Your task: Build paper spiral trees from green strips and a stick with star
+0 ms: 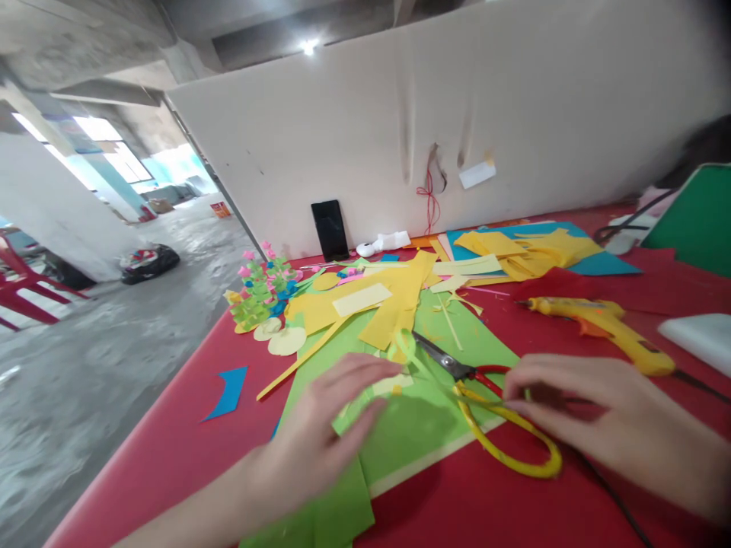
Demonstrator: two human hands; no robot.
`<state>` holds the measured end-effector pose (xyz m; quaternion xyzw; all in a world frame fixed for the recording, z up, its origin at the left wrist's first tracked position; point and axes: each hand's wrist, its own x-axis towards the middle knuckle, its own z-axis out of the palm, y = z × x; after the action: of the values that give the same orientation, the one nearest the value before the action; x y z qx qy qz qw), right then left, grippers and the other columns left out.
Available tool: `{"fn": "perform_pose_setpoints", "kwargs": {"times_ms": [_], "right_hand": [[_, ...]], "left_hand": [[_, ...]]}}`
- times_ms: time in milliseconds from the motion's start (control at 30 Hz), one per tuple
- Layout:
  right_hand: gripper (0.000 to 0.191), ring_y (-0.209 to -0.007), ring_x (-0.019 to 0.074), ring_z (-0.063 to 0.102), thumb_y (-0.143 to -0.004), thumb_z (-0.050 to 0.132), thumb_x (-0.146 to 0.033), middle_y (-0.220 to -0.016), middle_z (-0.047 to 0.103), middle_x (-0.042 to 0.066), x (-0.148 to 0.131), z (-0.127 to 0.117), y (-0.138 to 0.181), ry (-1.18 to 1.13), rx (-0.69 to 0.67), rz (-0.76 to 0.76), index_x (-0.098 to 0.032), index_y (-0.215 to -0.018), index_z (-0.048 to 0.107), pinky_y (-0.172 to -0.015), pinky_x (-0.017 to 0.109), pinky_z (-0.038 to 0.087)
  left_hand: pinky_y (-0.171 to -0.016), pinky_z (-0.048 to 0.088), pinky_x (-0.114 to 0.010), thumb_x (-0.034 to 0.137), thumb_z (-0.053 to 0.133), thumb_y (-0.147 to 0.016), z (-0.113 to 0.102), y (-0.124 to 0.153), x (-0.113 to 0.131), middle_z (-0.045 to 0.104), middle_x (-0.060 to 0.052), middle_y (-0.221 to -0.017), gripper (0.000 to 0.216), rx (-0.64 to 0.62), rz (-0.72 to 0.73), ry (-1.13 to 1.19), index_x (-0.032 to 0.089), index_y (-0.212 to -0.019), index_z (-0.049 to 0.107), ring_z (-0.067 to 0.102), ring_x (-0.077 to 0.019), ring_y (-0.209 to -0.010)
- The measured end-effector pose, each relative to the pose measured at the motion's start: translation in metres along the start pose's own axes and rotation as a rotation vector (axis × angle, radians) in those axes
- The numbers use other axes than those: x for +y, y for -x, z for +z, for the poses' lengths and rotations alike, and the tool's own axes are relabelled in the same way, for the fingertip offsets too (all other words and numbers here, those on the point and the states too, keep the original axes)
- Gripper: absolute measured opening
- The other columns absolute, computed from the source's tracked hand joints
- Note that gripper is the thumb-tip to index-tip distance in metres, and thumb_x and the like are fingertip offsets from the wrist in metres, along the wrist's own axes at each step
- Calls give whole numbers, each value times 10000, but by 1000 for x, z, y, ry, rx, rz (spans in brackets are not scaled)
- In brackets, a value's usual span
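Note:
My right hand (594, 418) is closed, thumb against fingers, on one end of a thin light-green paper strip (437, 380). The strip runs left and ends in a small loop. Beside that loop is my left hand (331, 426), thumb and fingers apart; whether a fingertip touches the loop I cannot tell. Scissors (457, 369) with yellow and red handles lie under the strip, blades slightly blurred. Beneath them is a green paper sheet (422, 441) on the red table (188, 472).
Yellow paper scraps (394, 297) cover the back of the sheet. A yellow glue gun (617, 327) lies at right, its cord trailing. Small paper flowers (266, 285) stand at left, near a blue scrap (228, 392). A black phone (330, 230) leans on the white partition (354, 137).

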<state>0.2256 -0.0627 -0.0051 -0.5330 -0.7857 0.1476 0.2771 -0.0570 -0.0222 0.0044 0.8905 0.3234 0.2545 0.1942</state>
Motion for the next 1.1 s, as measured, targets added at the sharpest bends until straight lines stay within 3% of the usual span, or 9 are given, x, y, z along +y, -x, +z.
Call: {"fn": "perform_pose_setpoints", "kwargs": {"times_ms": [133,233,300,400,533,600,667,767,1100], "right_hand": [[132,-644,102,618,-866,454,-215,-755,665,-36,-30,12,-1,62,7,-274,-240,-833,580,-563,192,459],[240,-648,114,623,-910,358,-201,-781,681,-4,-42,17,-3,117,109,-387,-214,-812,576,-553,213,451],[323,-607,117,617,-926,295,-183,-750,684,8,-44,19,-3,136,142,-435,-202,-778,582,-510,227,429],[320,-600,112,618,-925,298,-173,-731,685,-2,-40,21,0,121,165,-468,-207,-800,591,-516,222,434],[156,-668,105,640,-895,425,-237,-771,692,-41,-25,21,8,136,201,-422,-250,-891,580,-634,198,484],[116,-690,112,653,-867,476,-272,-782,698,-52,-19,17,10,176,213,-377,-272,-901,586,-673,200,503],[146,-669,123,662,-865,462,-294,-761,703,-43,-14,12,10,219,209,-346,-274,-852,607,-641,203,518],[230,-623,138,664,-873,431,-345,-720,703,-22,-4,5,7,230,210,-305,-262,-773,622,-585,203,523],[95,-672,122,649,-789,566,-361,-775,688,-60,47,-8,6,183,243,-40,-284,-776,619,-656,182,505]], "left_hand": [[-1098,267,-301,296,550,-828,20,-15,33,530,-86,-1292,513,-81,193,-90,116,-1283,396,422,-160,-1241],[-1138,141,-363,262,493,-864,28,-20,37,683,-35,-992,207,-119,231,-84,151,-1007,594,568,-130,-1046],[-1136,116,-404,248,472,-878,31,-19,34,685,4,-774,186,-115,217,-75,171,-818,629,618,-104,-861],[-1119,134,-449,228,484,-873,31,-12,26,656,22,-667,204,-117,183,-92,182,-745,637,614,-98,-763],[-1103,151,-488,185,499,-861,21,3,12,660,21,-652,179,-81,122,-141,193,-772,654,603,-102,-718],[-1063,267,-456,169,497,-857,13,10,3,676,16,-664,164,-83,69,-155,203,-846,657,607,-118,-750],[-931,423,-386,161,498,-848,4,17,-8,685,7,-657,164,-75,50,-156,200,-852,658,606,-131,-726],[-760,485,-310,166,495,-844,-7,26,-23,702,-2,-718,188,-40,-30,-179,226,-871,671,616,-143,-746],[-1011,338,-427,270,544,-807,-22,44,-54,714,12,-707,154,59,-248,-175,258,-800,697,637,-160,-719]]}}
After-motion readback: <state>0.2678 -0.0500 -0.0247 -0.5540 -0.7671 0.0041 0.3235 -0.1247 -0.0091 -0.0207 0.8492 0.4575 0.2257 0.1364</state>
